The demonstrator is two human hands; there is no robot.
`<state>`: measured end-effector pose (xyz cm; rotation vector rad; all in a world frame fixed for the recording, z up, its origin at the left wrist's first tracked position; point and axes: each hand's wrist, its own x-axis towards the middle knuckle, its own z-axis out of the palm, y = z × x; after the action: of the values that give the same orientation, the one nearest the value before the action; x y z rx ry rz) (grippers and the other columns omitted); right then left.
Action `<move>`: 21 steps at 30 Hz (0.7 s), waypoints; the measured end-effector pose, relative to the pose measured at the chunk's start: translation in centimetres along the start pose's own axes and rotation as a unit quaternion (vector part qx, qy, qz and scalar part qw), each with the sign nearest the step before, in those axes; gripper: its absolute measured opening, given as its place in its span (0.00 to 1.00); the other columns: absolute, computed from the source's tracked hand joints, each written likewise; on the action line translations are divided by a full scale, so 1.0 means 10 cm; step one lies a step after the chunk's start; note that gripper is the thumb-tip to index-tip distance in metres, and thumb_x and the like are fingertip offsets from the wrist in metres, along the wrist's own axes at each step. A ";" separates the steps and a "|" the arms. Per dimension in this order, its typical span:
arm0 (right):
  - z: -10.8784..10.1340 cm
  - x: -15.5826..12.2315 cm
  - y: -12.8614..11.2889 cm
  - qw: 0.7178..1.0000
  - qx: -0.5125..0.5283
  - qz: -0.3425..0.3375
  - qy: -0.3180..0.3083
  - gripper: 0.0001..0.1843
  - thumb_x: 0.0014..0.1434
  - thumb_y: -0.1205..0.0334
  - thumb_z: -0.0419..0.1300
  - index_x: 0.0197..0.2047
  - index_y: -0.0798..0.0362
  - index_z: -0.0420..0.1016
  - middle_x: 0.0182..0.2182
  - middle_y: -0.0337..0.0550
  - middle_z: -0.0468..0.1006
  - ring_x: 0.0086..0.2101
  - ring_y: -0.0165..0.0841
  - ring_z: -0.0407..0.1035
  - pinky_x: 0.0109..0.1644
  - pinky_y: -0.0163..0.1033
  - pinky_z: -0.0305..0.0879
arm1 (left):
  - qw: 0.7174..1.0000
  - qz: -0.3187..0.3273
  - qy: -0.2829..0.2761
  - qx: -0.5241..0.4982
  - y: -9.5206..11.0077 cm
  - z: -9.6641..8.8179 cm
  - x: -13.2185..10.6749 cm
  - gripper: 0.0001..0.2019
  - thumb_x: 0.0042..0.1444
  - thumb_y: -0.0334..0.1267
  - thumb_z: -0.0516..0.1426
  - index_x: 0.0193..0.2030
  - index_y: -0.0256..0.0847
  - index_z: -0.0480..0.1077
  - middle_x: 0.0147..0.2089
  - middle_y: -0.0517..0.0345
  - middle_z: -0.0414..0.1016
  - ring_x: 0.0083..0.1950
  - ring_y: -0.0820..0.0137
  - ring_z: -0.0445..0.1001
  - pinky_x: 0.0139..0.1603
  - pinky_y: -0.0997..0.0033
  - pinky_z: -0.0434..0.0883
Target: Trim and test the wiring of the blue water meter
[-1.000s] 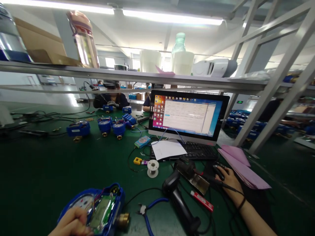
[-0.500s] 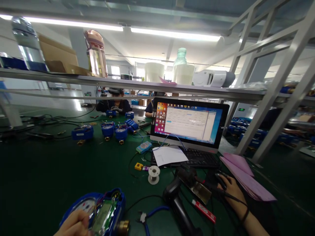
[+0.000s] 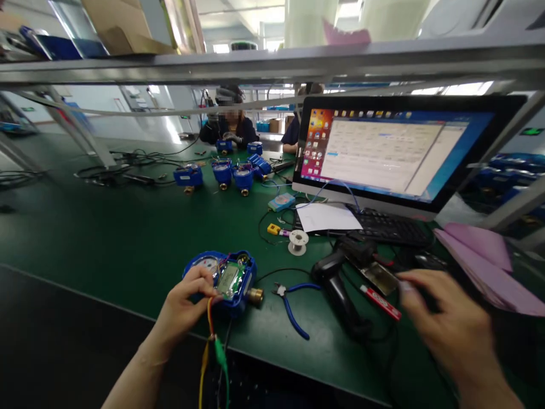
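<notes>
A blue water meter lies on the bench with its circuit board and small display exposed and a brass fitting at its right. My left hand is closed at the near edge of the board, thumb and fingers pinched on thin coloured wires. Below them hang a green alligator clip and a yellow lead. My right hand is in the air near a red-and-white tube, its fingers curled and blurred. Whether they grip anything cannot be made out.
Blue-handled cutters, a black barcode scanner and a solder spool lie between my hands. Behind stand a monitor, a keyboard and several blue meters. Pink papers lie right; a shelf crosses above. A co-worker sits opposite.
My right hand has left the computer mouse and come toward the red-and-white tube. The view has tilted down, showing the wires under my left hand, which stays at the meter.
</notes>
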<state>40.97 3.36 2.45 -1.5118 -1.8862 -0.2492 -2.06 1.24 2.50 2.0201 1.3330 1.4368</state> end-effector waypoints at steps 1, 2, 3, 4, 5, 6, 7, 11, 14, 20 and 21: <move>0.11 -0.01 -0.28 0.997 -0.011 -0.031 -0.063 0.16 0.59 0.52 0.50 0.42 0.52 0.70 0.41 0.47 0.71 0.43 0.39 0.68 0.50 0.46 0.64 | 1.000 0.000 -0.001 0.000 0.00 0.00 0.00 0.08 0.49 0.37 0.63 0.23 0.40 0.69 0.31 0.58 0.65 0.34 0.73 0.67 0.35 0.78 0.65; 0.23 -0.02 -0.51 0.990 -0.050 -0.033 -0.125 0.16 0.57 0.52 0.53 0.41 0.53 0.71 0.39 0.48 0.72 0.40 0.40 0.69 0.45 0.45 0.67 | 1.000 0.000 -0.001 0.001 0.00 0.00 0.00 0.08 0.49 0.36 0.63 0.23 0.40 0.69 0.32 0.59 0.65 0.34 0.73 0.67 0.36 0.78 0.65; 0.35 -0.03 -0.67 0.979 -0.090 -0.021 -0.181 0.18 0.54 0.52 0.56 0.43 0.55 0.71 0.37 0.49 0.72 0.38 0.41 0.70 0.40 0.44 0.68 | 1.000 -0.003 -0.002 0.001 0.00 0.00 -0.01 0.08 0.49 0.35 0.63 0.23 0.40 0.69 0.32 0.59 0.65 0.35 0.74 0.67 0.36 0.77 0.65; 0.47 -0.03 -0.78 0.968 -0.124 -0.007 -0.218 0.21 0.53 0.53 0.58 0.47 0.58 0.70 0.37 0.50 0.72 0.38 0.42 0.70 0.38 0.43 0.68 | 1.000 -0.005 -0.001 0.000 0.00 0.00 -0.02 0.08 0.48 0.35 0.63 0.24 0.40 0.69 0.32 0.59 0.65 0.35 0.74 0.67 0.36 0.77 0.64; 0.56 -0.02 -0.84 0.958 -0.154 0.014 -0.241 0.24 0.53 0.54 0.58 0.50 0.60 0.68 0.37 0.51 0.72 0.38 0.43 0.70 0.36 0.43 0.68 | 1.000 -0.007 -0.001 -0.004 0.00 0.00 -0.03 0.08 0.48 0.34 0.64 0.24 0.40 0.69 0.32 0.59 0.65 0.36 0.74 0.66 0.36 0.77 0.64; 0.64 -0.01 -0.84 0.952 -0.174 0.037 -0.251 0.27 0.53 0.54 0.59 0.52 0.61 0.66 0.37 0.52 0.72 0.38 0.44 0.70 0.35 0.43 0.68 | 1.000 -0.009 -0.001 -0.008 0.00 0.01 -0.03 0.07 0.48 0.34 0.64 0.24 0.40 0.69 0.32 0.59 0.65 0.36 0.74 0.66 0.36 0.76 0.64; 0.70 0.01 -0.82 0.947 -0.185 0.059 -0.255 0.28 0.54 0.54 0.58 0.54 0.62 0.64 0.38 0.53 0.71 0.39 0.45 0.70 0.35 0.42 0.68 | 1.000 -0.010 0.001 -0.012 0.00 0.01 -0.04 0.08 0.48 0.34 0.64 0.24 0.40 0.69 0.32 0.59 0.65 0.35 0.74 0.66 0.36 0.76 0.64; 0.77 0.10 -0.62 0.924 -0.167 0.124 -0.322 0.24 0.53 0.52 0.57 0.48 0.61 0.67 0.36 0.54 0.73 0.37 0.47 0.71 0.35 0.45 0.66 | 1.000 -0.009 0.001 -0.012 0.00 0.01 -0.03 0.07 0.48 0.33 0.64 0.24 0.39 0.70 0.32 0.59 0.64 0.35 0.74 0.65 0.36 0.75 0.63; 0.72 0.13 -0.57 0.944 -0.067 0.116 -0.302 0.24 0.51 0.58 0.55 0.52 0.57 0.65 0.37 0.50 0.75 0.36 0.43 0.72 0.36 0.44 0.66 | 1.000 -0.009 0.004 -0.017 -0.01 0.02 -0.02 0.07 0.47 0.33 0.64 0.24 0.39 0.70 0.31 0.59 0.64 0.35 0.73 0.65 0.36 0.74 0.64; 0.55 0.02 -0.81 0.904 0.338 0.048 -0.257 0.13 0.49 0.57 0.53 0.37 0.55 0.66 0.24 0.39 0.70 0.23 0.28 0.63 0.26 0.32 0.63 | 1.000 -0.015 0.008 -0.017 0.00 0.01 -0.03 0.07 0.46 0.33 0.65 0.24 0.38 0.71 0.31 0.58 0.65 0.35 0.72 0.66 0.35 0.73 0.65; 0.53 0.01 -0.86 0.875 0.385 0.031 -0.291 0.10 0.50 0.57 0.53 0.34 0.54 0.66 0.23 0.39 0.68 0.23 0.27 0.62 0.25 0.31 0.62 | 1.000 -0.018 0.009 -0.016 0.00 0.01 -0.03 0.07 0.46 0.33 0.65 0.24 0.38 0.71 0.31 0.58 0.65 0.35 0.72 0.66 0.36 0.73 0.65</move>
<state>30.94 3.73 0.84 -1.1212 -1.9894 0.9907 -1.99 1.05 2.29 1.9572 1.3384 1.4534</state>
